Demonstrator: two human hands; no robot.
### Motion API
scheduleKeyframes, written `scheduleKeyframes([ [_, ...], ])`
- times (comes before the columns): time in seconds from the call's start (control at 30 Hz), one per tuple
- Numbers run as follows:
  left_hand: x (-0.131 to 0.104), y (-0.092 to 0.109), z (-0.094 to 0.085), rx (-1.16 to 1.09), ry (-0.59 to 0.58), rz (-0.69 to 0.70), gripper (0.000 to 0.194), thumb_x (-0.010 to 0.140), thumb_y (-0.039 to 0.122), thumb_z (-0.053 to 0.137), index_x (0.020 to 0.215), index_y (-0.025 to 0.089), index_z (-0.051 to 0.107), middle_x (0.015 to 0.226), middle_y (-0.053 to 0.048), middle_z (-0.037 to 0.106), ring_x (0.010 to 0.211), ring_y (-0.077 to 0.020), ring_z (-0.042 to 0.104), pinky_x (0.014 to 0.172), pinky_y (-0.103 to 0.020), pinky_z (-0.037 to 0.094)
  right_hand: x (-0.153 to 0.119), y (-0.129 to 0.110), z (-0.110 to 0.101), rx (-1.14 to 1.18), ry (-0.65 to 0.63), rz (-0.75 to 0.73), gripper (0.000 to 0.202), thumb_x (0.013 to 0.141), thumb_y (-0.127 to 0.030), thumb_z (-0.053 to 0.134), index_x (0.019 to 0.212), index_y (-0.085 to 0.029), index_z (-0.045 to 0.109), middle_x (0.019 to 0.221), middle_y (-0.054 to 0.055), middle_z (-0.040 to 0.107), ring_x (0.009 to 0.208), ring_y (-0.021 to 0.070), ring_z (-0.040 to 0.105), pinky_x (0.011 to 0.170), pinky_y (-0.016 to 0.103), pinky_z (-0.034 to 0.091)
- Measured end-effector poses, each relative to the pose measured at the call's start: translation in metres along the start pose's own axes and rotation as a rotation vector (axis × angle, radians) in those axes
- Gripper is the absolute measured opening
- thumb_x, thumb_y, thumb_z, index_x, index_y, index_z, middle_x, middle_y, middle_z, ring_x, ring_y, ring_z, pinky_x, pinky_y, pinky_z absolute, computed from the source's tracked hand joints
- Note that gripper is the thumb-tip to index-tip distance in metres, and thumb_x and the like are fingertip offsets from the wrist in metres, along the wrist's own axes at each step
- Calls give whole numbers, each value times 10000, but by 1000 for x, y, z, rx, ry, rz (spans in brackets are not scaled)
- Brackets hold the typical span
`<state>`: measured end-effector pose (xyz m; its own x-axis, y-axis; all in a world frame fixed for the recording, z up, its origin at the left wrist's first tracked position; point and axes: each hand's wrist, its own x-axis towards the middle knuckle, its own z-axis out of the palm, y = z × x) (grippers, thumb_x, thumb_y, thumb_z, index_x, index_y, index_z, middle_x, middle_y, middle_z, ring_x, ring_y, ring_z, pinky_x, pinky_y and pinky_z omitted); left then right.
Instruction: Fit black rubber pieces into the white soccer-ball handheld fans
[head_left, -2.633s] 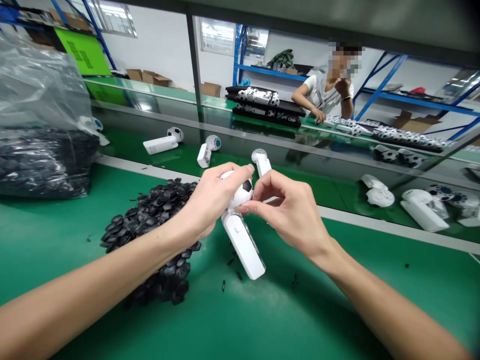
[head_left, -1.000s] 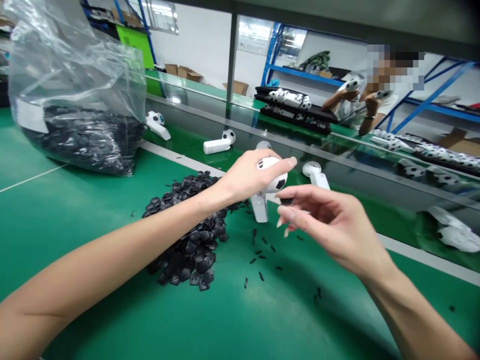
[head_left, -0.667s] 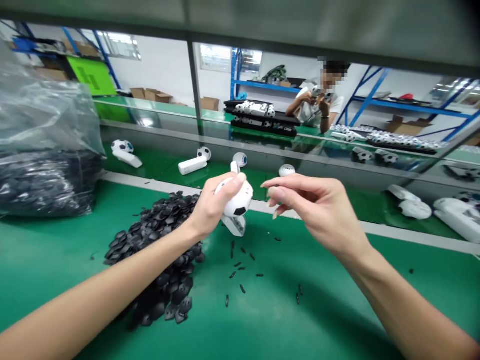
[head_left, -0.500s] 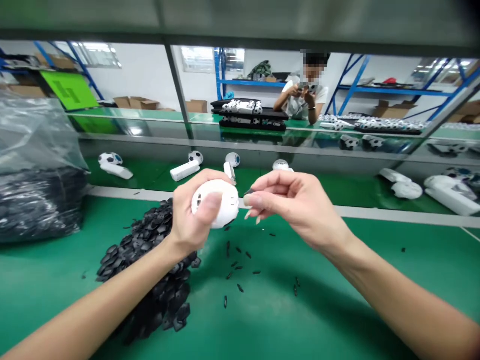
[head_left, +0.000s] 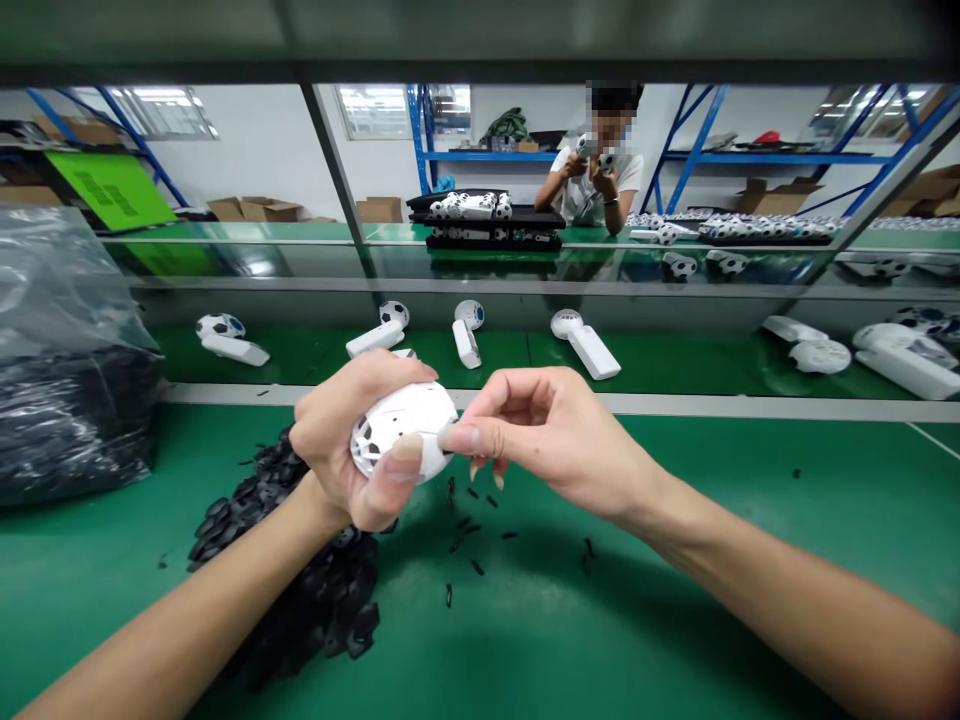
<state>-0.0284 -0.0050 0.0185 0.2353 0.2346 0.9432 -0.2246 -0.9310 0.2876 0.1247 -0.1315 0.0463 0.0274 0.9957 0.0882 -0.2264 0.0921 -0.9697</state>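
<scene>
White and round, a football-patterned plastic ball (head_left: 412, 410) sits in our left hand (head_left: 330, 430), fingers wrapped round it; our right hand (head_left: 551, 435) touches its three o'clock edge (how closed, we cannot tell), black pentagonal plastic pieces (head_left: 330, 590) heaped at seven o'clock.

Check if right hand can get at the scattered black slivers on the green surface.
Likely yes: the black slivers lie uncovered near the right hand, though it's busy at the edge of the white ball.
</scene>
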Motion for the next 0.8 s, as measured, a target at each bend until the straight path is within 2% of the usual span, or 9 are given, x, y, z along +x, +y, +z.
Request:
scheduleKeyframes([
  [0.1,5,8,1,-42,-55,31,209,837,470,663,915,308,769,639,-15,663,492,-206,554,451,-375,398,-3,0,0,1,-10,40,386,629,-394,1043,721,-163,748,689,3,737,623,116,646,588,225,525],
  [0.2,10,20,-1,25,-93,-13,203,858,488,641,849,312,743,621,-18,647,498,-202,549,486,-377,407,-7,-4,2,25,-9,100,440,585,-386,1063,707,-161,706,678,8,746,606,127,673,601,237,554],
  [0.3,15,33,-4,91,-124,-58,247,844,526,637,768,307,721,589,-12,635,474,-188,544,487,-368,426,-10,-8,5,40,2,132,508,564,-377,1075,786,-189,659,644,-19,738,595,156,712,637,272,609],
  [0.43,20,41,-10,122,-204,-181,251,814,523,631,746,295,712,581,-35,632,476,-215,537,469,-397,423,-12,-7,5,31,-32,154,467,657,-412,1042,817,-207,654,651,-21,739,610,175,742,658,289,641],
  [0.53,23,43,-12,96,-278,-222,190,799,470,640,733,302,700,598,-52,628,479,-218,521,478,-414,429,-12,-4,2,39,-86,182,421,716,-397,1020,807,-214,652,668,-22,743,631,165,747,669,270,640],
  [0.7,22,43,-10,93,-264,-261,192,778,473,638,710,303,695,594,-59,625,474,-215,524,468,-412,458,-10,-2,-3,-48,-131,181,452,796,-573,935,865,-210,675,780,24,770,675,180,750,704,317,653],
  [0.8,19,47,-8,-13,-218,-239,166,809,427,658,743,282,703,587,-28,634,464,-193,540,476,-390,484,-11,-3,1,-90,-139,162,485,781,-620,928,859,-222,660,722,15,747,654,194,737,680,333,646],
])
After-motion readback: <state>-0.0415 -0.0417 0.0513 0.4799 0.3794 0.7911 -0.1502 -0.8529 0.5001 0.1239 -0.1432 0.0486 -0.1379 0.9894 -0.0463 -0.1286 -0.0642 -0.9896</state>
